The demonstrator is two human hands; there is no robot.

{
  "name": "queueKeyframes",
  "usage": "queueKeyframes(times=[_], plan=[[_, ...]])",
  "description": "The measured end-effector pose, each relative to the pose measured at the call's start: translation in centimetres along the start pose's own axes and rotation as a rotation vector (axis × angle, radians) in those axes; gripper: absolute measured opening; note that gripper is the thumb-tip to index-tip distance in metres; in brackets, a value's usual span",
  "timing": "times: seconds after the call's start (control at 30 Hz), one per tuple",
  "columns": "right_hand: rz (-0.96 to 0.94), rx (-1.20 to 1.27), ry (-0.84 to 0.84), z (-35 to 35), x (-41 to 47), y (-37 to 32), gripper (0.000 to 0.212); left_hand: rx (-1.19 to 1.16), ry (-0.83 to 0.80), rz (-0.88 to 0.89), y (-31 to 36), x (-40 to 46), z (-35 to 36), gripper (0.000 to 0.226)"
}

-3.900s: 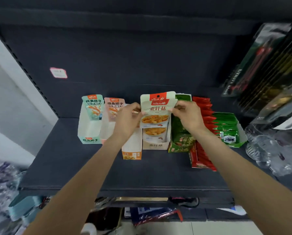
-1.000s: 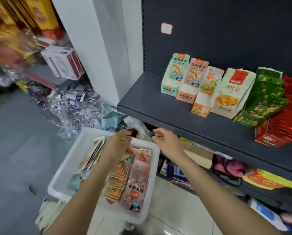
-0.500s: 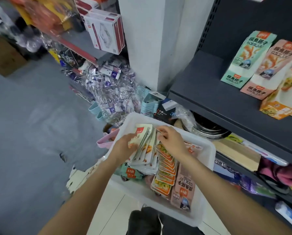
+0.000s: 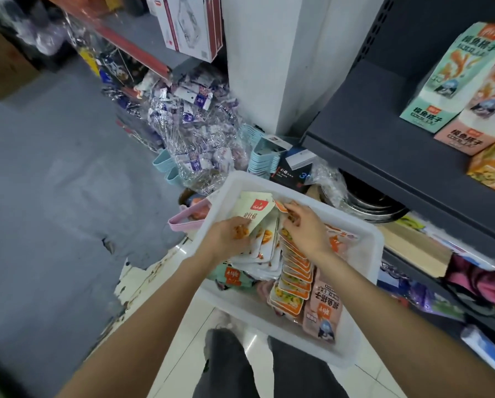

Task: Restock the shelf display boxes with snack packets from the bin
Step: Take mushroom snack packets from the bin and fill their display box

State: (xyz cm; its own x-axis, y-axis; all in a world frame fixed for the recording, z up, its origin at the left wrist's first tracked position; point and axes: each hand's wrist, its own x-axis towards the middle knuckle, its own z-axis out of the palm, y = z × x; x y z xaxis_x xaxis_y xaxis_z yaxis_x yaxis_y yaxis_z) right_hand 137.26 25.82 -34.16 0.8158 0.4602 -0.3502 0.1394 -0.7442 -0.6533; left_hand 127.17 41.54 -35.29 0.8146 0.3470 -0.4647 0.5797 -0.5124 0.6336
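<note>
head view: white bin (image 4: 364,242) taken as landmark, sitting on the floor below the dark shelf (image 4: 384,145). since the frame half a second back the camera has closed in on the bin and both hands have gone deeper into its far end. left hand (image 4: 226,239) now has fingers curled round a cream packet (image 4: 252,214) with a red logo, lifting its top edge clear of the fanned cream stack beneath. right hand (image 4: 303,228) sits just right of that packet, fingertips bent into the orange-edged packets (image 4: 295,271) that run in a row toward the bin's near side; it seems to pinch one (fingers hide the contact, so not certain). a pink packet (image 4: 324,308) lies at the near right corner. above and right of the bin, the display boxes (image 4: 441,90) on the shelf await stock. judgement: selection under way, nothing yet carried up.
</note>
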Motion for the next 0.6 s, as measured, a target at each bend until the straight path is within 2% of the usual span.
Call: queueKeyframes(times=[0.1, 0.2, 0.37, 0.4, 0.47, 0.5, 0.6], plan=[[0.036, 0.066, 0.063, 0.4, -0.3, -0.7, 0.040, -0.095, 0.044, 0.129, -0.4, -0.1, -1.6, 0.033], [0.062, 0.133, 0.134, 0.8, -1.3, -1.9, 0.040, -0.070, 0.121, 0.261, -0.7, -0.4, -3.0, 0.035], [0.092, 0.506, 0.154, 2.2, -2.9, -5.1, 0.053, -0.050, -0.006, 0.483, 0.9, -1.8, -3.3, 0.038], [0.109, 0.549, 0.174, 2.5, -3.0, -5.4, 0.050, -0.057, -0.063, 0.503, 1.1, -2.0, -3.1, 0.040], [0.145, 0.623, 0.218, 2.6, -3.0, -5.4, 0.025, -0.045, -0.186, 0.491, 1.3, -2.5, -2.9, 0.046], [0.162, 0.615, 0.245, 2.4, -3.1, -5.3, 0.021, -0.046, -0.232, 0.472, 1.1, -2.6, -2.9, 0.048], [0.194, 0.547, 0.295, 1.7, -3.7, -4.4, 0.026, -0.095, -0.220, 0.398, 0.1, -2.0, -3.1, 0.043]])
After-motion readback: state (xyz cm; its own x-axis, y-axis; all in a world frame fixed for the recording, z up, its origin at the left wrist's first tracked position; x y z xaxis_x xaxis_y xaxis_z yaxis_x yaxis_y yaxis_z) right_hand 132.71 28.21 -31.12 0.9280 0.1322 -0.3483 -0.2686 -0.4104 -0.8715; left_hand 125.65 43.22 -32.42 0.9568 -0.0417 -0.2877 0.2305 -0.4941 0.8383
